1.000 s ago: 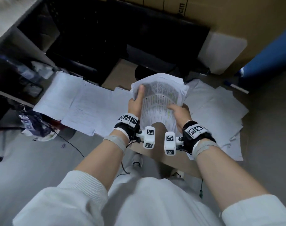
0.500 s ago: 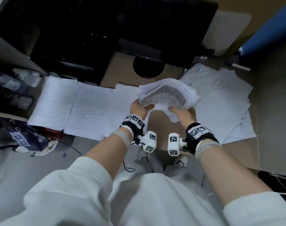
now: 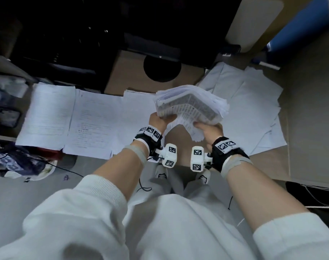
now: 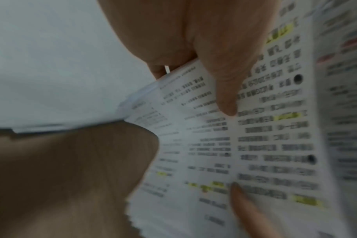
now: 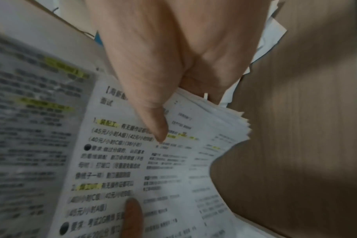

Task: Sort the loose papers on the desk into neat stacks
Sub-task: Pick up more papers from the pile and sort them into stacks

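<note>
Both hands grip a thick sheaf of printed papers [image 3: 191, 104] above the bench [image 3: 141, 72]: left hand [image 3: 158, 120], right hand [image 3: 209, 131]. Its long axis runs left-right, arched upward; the text is blurred.

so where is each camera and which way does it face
Head: worn on the head, looks down at the desk, loose sheets and bundle; both forearms, left hand and right hand, and lap show.
Left wrist: looks along the left hand at the bundle; thumb shows on the print.
Right wrist: looks along the right hand at the bundle; thumb shows.
Shared: all three show the bundle; each wrist view catches the other hand's fingertip.
</note>
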{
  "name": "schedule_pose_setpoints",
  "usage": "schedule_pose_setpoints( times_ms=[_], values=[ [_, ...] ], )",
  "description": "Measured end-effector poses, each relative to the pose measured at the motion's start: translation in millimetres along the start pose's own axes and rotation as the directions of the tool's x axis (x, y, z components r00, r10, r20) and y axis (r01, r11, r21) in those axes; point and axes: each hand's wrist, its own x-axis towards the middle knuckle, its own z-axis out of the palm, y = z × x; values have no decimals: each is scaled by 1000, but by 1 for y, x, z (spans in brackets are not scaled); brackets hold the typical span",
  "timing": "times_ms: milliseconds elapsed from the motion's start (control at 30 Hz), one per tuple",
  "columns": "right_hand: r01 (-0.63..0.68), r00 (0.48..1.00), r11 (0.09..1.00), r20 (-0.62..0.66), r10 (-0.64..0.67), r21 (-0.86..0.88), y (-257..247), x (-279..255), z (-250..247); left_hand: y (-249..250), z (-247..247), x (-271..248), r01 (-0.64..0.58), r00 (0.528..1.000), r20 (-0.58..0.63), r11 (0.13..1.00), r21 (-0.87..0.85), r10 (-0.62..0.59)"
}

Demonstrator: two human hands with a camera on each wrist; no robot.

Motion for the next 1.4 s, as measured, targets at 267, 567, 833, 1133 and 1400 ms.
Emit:
schedule_pose_setpoints(
  times_ms=[267, 567, 833, 1133, 1400],
  values=[
    [96, 993, 994, 66, -99, 58, -25, -7, -13, 19, 3, -9, -142, 989, 18, 985, -99, 144],
    [125, 992, 959, 16, -125, -254, -32, 2, -27, 29, 4, -28, -167, 986, -20, 981, -99, 166],
    [227, 962, 944, 206, -180, -238, -53, 2, -39, 39, 33, -60, -226, 964, 144, 974, -13, 225],
    [481, 620, 832, 778, -100, -277, -69, -19, -41, 40, 57, -78, -171, 984, 20, 972, -159, 177],
    [466, 572, 859, 813, -112, -210, -67, -24, -15, 27, 22, -81, -167, 980, -139, 966, -196, 141]
  ],
)
